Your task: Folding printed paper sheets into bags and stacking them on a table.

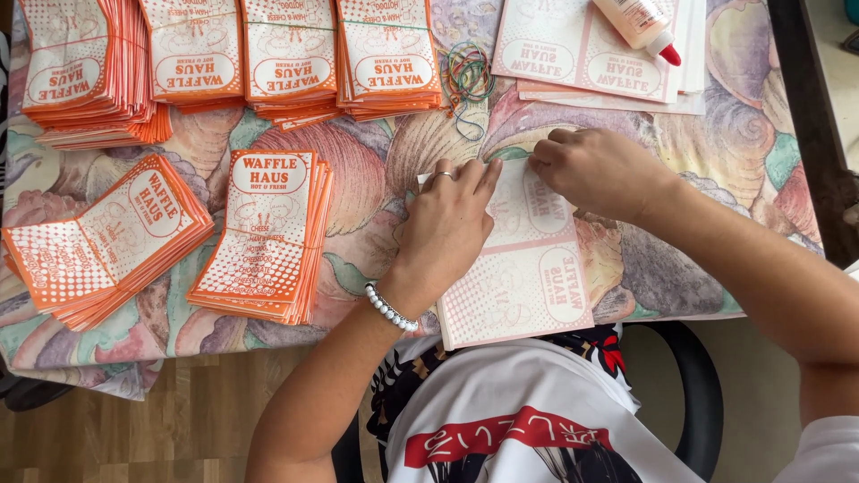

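Observation:
A pale pink printed paper sheet [528, 277] lies flat on the table in front of me, hanging a little over the near edge. My left hand [446, 228], with a ring and a white bead bracelet, presses flat on the sheet's left side, fingers together. My right hand [595, 170] rests at the sheet's far edge with its fingers curled down, pinching or creasing the paper there. Neither hand lifts the sheet off the table.
Stacks of orange printed paper bags sit along the far edge [242, 54] and at the left [107, 237] [264, 237]. Loose rubber bands [467, 76], more flat pink sheets [591, 54] and a glue bottle [640, 22] lie at the back right. A patterned cloth [376, 179] covers the table.

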